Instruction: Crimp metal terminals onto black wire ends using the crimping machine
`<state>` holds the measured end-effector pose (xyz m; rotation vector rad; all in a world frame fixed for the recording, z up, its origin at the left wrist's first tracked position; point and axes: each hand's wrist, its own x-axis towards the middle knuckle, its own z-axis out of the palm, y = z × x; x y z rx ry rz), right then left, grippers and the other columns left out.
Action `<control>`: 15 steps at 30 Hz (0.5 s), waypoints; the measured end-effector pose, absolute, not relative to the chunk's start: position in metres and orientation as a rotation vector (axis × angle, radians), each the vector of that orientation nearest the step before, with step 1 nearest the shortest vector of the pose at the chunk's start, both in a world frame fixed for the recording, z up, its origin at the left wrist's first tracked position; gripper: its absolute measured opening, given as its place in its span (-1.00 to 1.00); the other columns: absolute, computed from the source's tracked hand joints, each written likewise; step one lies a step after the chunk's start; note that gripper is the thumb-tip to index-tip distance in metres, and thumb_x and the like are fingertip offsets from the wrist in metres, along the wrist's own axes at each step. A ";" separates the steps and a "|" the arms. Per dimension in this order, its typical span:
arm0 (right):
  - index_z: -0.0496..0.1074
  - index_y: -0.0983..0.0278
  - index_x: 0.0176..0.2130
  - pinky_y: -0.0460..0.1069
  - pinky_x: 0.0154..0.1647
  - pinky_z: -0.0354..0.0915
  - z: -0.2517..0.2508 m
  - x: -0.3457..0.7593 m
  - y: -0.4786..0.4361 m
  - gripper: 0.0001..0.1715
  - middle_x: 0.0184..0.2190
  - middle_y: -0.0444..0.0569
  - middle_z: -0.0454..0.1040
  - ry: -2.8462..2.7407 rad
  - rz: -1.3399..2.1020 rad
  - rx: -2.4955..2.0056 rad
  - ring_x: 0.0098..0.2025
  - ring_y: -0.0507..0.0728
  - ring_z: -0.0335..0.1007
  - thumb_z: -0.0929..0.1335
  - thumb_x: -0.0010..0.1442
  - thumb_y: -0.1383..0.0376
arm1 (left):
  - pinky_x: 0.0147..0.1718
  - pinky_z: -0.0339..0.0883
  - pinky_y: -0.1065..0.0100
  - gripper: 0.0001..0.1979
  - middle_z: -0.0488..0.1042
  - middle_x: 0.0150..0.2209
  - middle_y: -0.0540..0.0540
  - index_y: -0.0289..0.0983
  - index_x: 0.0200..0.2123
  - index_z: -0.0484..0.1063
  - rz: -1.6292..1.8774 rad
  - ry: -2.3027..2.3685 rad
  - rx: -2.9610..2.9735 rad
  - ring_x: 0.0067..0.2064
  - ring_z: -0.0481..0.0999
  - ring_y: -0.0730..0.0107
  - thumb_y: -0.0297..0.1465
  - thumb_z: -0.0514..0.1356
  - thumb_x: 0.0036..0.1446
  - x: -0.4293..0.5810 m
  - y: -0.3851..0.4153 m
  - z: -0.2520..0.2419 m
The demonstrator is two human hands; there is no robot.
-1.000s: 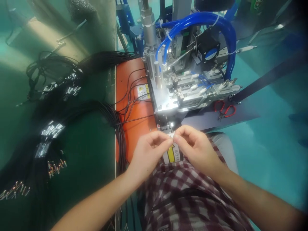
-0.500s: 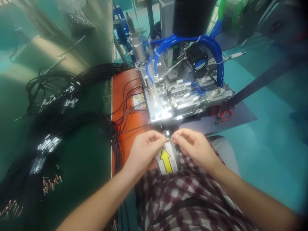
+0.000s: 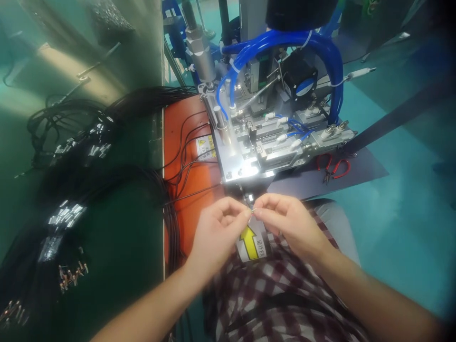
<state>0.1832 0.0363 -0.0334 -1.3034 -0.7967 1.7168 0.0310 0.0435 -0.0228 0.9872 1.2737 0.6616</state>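
My left hand (image 3: 223,228) is closed in a pinch, thumb against forefinger, over a white label (image 3: 252,247) with a yellow arrow. Facing it, my right hand (image 3: 288,221) pinches too, its fingertips almost touching those of the left. A short bit of thin, light-coloured wire (image 3: 253,211) shows between the fingertips; the rest of it is covered by the fingers. Just beyond both hands is the front edge of a metal machine (image 3: 242,168) with blue air hoses (image 3: 278,40).
Black cables (image 3: 173,228) run across the orange base plate (image 3: 190,190) on the left. Bundles of cable with shiny ends (image 3: 67,213) lie on the dark green table (image 3: 117,266). Red-handled pliers (image 3: 333,171) rest on the grey plate (image 3: 366,171) right of the machine.
The view has shifted a little, so the machine sits slightly higher and farther right. Both hands keep their pinch; the wire between them shows less than before.
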 end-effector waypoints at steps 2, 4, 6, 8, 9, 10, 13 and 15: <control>0.39 0.32 -0.47 -0.16 -0.66 -0.11 -0.036 0.183 0.035 -0.82 -0.73 -0.32 0.12 -0.760 1.727 -1.283 -0.65 -0.11 -0.09 0.43 0.00 0.26 | -0.67 0.02 0.58 -0.75 0.25 -0.66 0.13 -0.30 -0.47 0.35 0.681 1.264 0.986 -0.64 0.17 0.67 -0.27 0.28 0.07 0.032 0.043 -0.022; 0.39 0.33 -0.48 -0.16 -0.65 -0.13 -0.037 0.182 0.034 -0.80 -0.72 -0.31 0.12 -0.743 1.722 -1.278 -0.65 -0.11 -0.09 0.44 0.00 0.25 | -0.65 0.05 0.58 -0.76 0.27 -0.64 0.12 -0.31 -0.47 0.35 0.702 1.253 0.981 -0.63 0.18 0.67 -0.28 0.28 0.07 0.033 0.043 -0.021; 0.41 0.33 -0.49 -0.15 -0.65 -0.14 -0.037 0.183 0.033 -0.78 -0.72 -0.30 0.13 -0.745 1.729 -1.275 -0.65 -0.11 -0.08 0.45 -0.01 0.23 | -0.62 0.12 0.57 -0.78 0.33 -0.60 0.09 -0.31 -0.46 0.36 0.721 1.248 0.984 -0.60 0.24 0.65 -0.30 0.28 0.08 0.033 0.043 -0.021; 0.42 0.33 -0.48 -0.14 -0.65 -0.14 -0.036 0.184 0.033 -0.77 -0.72 -0.30 0.15 -0.747 1.750 -1.267 -0.66 -0.11 -0.07 0.46 -0.02 0.22 | -0.58 0.20 0.56 -0.80 0.38 -0.56 0.06 -0.31 -0.45 0.36 0.732 1.251 1.001 -0.56 0.31 0.62 -0.32 0.27 0.08 0.033 0.043 -0.022; 0.43 0.33 -0.48 -0.14 -0.65 -0.14 -0.036 0.184 0.033 -0.77 -0.72 -0.30 0.15 -0.745 1.760 -1.264 -0.66 -0.11 -0.06 0.47 -0.03 0.22 | -0.56 0.22 0.55 -0.81 0.40 -0.54 0.05 -0.31 -0.44 0.37 0.739 1.255 1.017 -0.55 0.32 0.61 -0.33 0.27 0.08 0.032 0.042 -0.022; 0.43 0.33 -0.49 -0.14 -0.65 -0.14 -0.036 0.184 0.034 -0.77 -0.72 -0.30 0.15 -0.741 1.768 -1.262 -0.66 -0.11 -0.06 0.47 -0.04 0.22 | -0.55 0.22 0.56 -0.82 0.40 -0.53 0.05 -0.31 -0.45 0.37 0.746 1.261 1.037 -0.54 0.32 0.62 -0.34 0.27 0.09 0.032 0.042 -0.022; 0.42 0.33 -0.50 -0.13 -0.65 -0.14 -0.035 0.183 0.035 -0.79 -0.71 -0.30 0.15 -0.721 1.770 -1.278 -0.66 -0.11 -0.07 0.46 -0.04 0.24 | -0.56 0.19 0.58 -0.85 0.41 -0.51 0.06 -0.31 -0.45 0.38 0.768 1.279 1.100 -0.55 0.29 0.66 -0.38 0.26 0.08 0.033 0.041 -0.023; 0.42 0.32 -0.50 -0.13 -0.64 -0.15 -0.034 0.182 0.035 -0.80 -0.71 -0.30 0.13 -0.703 1.760 -1.301 -0.65 -0.10 -0.09 0.45 -0.04 0.24 | -0.56 0.18 0.58 -0.88 0.42 -0.51 0.06 -0.30 -0.45 0.39 0.791 1.282 1.127 -0.55 0.29 0.65 -0.40 0.26 0.08 0.035 0.040 -0.023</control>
